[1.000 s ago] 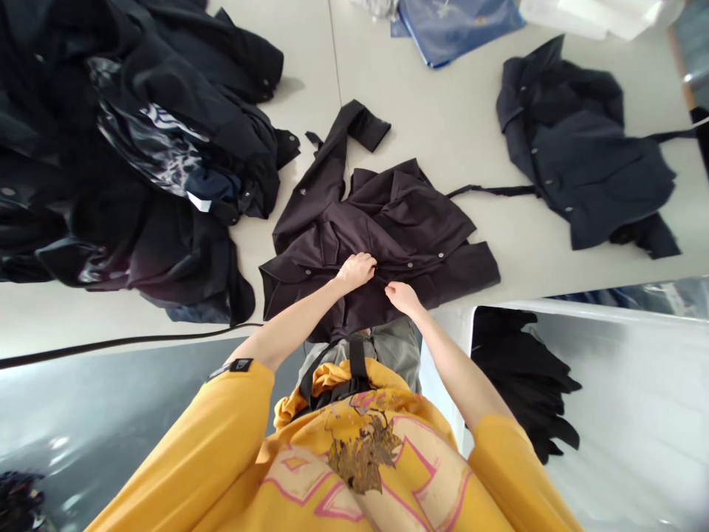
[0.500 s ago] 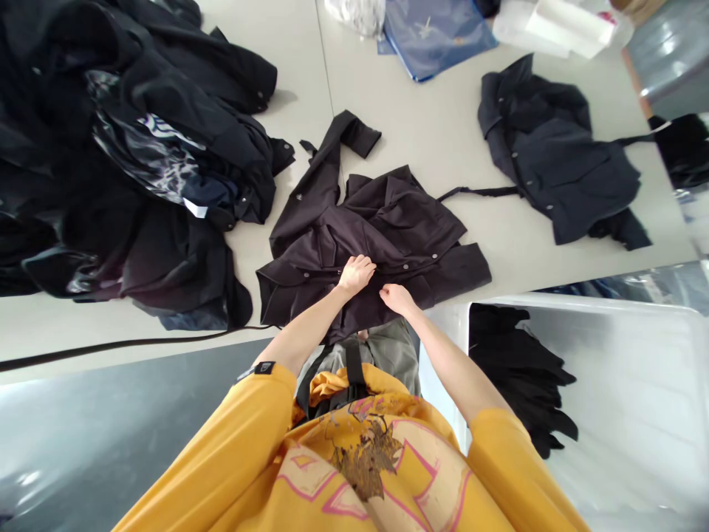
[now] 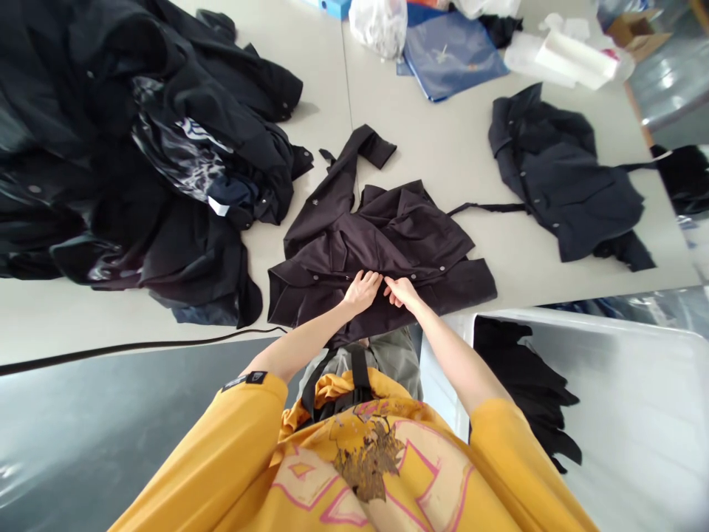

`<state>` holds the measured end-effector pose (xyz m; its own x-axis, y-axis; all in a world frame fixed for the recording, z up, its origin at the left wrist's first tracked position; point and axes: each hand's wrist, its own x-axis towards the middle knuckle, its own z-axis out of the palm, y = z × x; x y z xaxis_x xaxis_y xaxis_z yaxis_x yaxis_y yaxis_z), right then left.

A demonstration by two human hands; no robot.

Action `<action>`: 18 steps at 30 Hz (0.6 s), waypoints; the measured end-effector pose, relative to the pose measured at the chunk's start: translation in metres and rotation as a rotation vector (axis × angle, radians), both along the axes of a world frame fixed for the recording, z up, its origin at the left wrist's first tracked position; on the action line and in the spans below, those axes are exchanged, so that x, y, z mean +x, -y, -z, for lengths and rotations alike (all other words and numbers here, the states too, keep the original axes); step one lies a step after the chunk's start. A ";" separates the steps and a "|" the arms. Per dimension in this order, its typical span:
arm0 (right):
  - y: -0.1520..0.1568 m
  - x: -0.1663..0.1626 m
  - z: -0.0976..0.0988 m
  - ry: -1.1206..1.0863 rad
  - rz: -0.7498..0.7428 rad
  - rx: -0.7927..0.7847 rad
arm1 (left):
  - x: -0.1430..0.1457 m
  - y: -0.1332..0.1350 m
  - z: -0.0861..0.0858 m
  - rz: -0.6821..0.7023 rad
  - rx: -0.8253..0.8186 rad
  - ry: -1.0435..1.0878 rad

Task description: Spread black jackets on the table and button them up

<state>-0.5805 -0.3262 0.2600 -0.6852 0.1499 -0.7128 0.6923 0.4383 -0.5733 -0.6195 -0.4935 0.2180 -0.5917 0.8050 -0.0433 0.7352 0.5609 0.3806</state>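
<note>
A dark purplish-black jacket [image 3: 337, 247] lies in front of me at the table's near edge, one sleeve bent away toward the back. Along its front edge runs a row of round metal snaps [image 3: 442, 269]. My left hand [image 3: 362, 290] is closed on this edge, thumb and fingers pinching the cloth. Close beside it, my right hand [image 3: 402, 292] grips the same edge with fingers curled and fingertips almost meeting the left ones. The cloth between the fingertips is too small to make out.
A heap of dark jackets [image 3: 182, 244] covers the table's left side. Another dark jacket [image 3: 576, 174] lies right, its strap reaching toward mine. Blue plastic packets [image 3: 454, 55] and a clear bag [image 3: 379, 26] lie behind. A white bin [image 3: 636, 384] with black cloth pieces [image 3: 521, 377] stands below right.
My right hand has moved up from the lower cloth to the snap edge, close to my left fingertips. The view has shifted slightly, showing more of the table's back.
</note>
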 end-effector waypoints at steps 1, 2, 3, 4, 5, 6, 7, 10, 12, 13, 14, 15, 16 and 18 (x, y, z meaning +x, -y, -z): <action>0.000 -0.004 0.001 0.008 0.008 -0.009 | 0.003 0.001 -0.001 -0.013 -0.001 0.004; 0.000 -0.008 0.003 0.020 0.011 -0.015 | 0.006 0.002 -0.002 -0.026 -0.002 0.009; 0.000 -0.012 0.005 0.034 0.011 -0.018 | 0.008 0.003 -0.003 -0.037 -0.001 0.015; 0.000 -0.015 0.007 0.050 0.010 -0.019 | 0.009 0.004 -0.004 -0.043 0.001 0.020; 0.000 -0.017 0.009 0.066 0.009 -0.018 | 0.009 0.005 -0.004 -0.047 0.007 0.024; 0.000 -0.019 0.011 0.082 0.008 -0.017 | 0.009 0.006 -0.004 -0.048 0.016 0.029; -0.001 -0.020 0.013 0.096 0.007 -0.018 | 0.009 0.007 -0.004 -0.048 0.029 0.037; -0.003 -0.021 0.016 0.125 0.002 -0.029 | 0.006 0.013 -0.001 -0.050 0.103 0.081; -0.003 -0.023 0.017 0.147 0.011 -0.039 | 0.004 0.016 0.002 -0.064 0.178 0.123; -0.003 -0.023 0.018 0.160 0.019 -0.041 | 0.002 0.017 0.002 -0.094 0.214 0.146; -0.003 -0.024 0.019 0.175 0.029 -0.042 | -0.001 0.017 0.002 -0.142 0.246 0.170; -0.002 -0.025 0.020 0.189 0.038 -0.041 | -0.004 0.015 0.000 -0.203 0.275 0.190; -0.002 -0.026 0.022 0.203 0.046 -0.040 | -0.008 0.011 -0.002 -0.268 0.302 0.204; 0.000 -0.028 0.023 0.231 0.058 -0.041 | -0.019 -0.002 -0.008 -0.366 0.354 0.203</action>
